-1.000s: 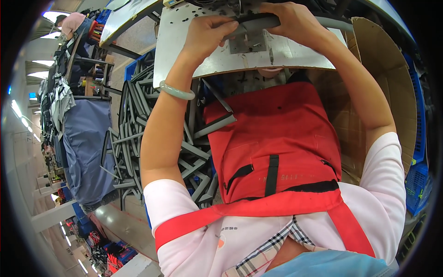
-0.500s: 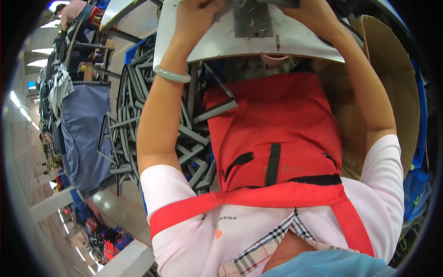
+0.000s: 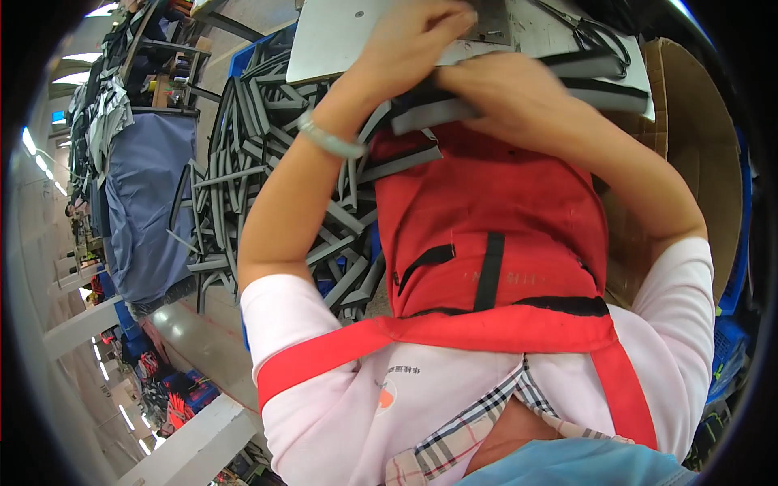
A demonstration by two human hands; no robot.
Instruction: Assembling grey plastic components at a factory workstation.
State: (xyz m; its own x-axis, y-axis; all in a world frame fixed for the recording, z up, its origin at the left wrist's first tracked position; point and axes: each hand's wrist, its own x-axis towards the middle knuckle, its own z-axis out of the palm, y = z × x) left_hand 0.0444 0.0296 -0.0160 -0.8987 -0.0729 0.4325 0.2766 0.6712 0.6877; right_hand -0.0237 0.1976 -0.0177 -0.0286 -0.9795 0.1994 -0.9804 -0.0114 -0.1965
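A worker in a red apron is leaning over a pale grey bench, both hands gripping a long grey foam strip at its near edge. The left hand is curling closed over the strip's far side; the right hand is closing around it from the front, slightly blurred. A pile of similar grey strips is lying to the left, with scissors resting on the bench and a cardboard box standing to the right.

Two hands: left, right. One grey strip held. One worktop. One scissors. One cardboard box. Grey strip pile: too many to count.
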